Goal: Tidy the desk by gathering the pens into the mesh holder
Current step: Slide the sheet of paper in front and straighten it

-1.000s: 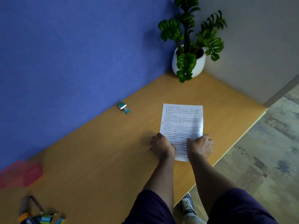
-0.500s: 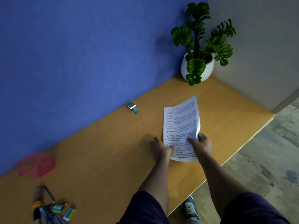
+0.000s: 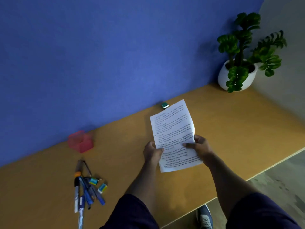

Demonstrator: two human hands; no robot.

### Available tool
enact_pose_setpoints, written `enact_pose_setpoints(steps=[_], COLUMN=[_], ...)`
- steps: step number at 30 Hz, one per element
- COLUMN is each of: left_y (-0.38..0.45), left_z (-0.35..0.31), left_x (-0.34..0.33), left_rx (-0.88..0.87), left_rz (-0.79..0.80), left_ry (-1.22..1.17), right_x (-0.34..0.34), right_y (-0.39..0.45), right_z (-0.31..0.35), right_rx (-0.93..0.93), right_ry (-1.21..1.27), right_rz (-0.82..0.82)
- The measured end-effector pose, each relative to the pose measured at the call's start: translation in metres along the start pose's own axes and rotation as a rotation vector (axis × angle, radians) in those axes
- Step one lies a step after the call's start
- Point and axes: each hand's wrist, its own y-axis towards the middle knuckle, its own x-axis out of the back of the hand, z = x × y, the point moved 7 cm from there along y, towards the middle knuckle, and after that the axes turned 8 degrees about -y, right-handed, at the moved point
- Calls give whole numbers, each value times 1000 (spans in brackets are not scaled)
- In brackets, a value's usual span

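A sheet of written paper [image 3: 173, 129] is held up off the wooden desk [image 3: 231, 129] by both hands. My left hand [image 3: 151, 152] grips its left edge and my right hand [image 3: 200, 147] grips its right edge. A pile of pens and markers [image 3: 84, 187] lies at the lower left of the desk. The pink mesh holder [image 3: 80, 141] stands against the blue wall, just beyond the pens. It looks blurred, and I cannot see what is inside it.
Two small erasers [image 3: 99, 185] lie beside the pens. A small green and white object [image 3: 165, 105] sits near the wall behind the paper. A potted plant [image 3: 237, 75] stands in the far right corner. The desk's front edge runs diagonally at the right, with floor and a shoe [image 3: 204, 217] below.
The paper lay flat on the desk under both hands; now both hands have lifted it. The view has swung left, bringing the pens and pink holder into sight.
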Motion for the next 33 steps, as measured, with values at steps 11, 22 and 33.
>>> enact_pose_setpoints(steps=[11, 22, 33], left_y=[-6, -11, -25], left_z=[36, 78, 101], left_x=[141, 199, 206], left_rx=[18, 50, 68], left_rz=[-248, -318, -359], left_ry=[10, -10, 133], right_x=[-110, -170, -173], right_y=[15, 10, 6], right_z=[8, 8, -10], right_rx=[53, 44, -21], right_ry=[-209, -530, -647], right_rz=[57, 164, 118])
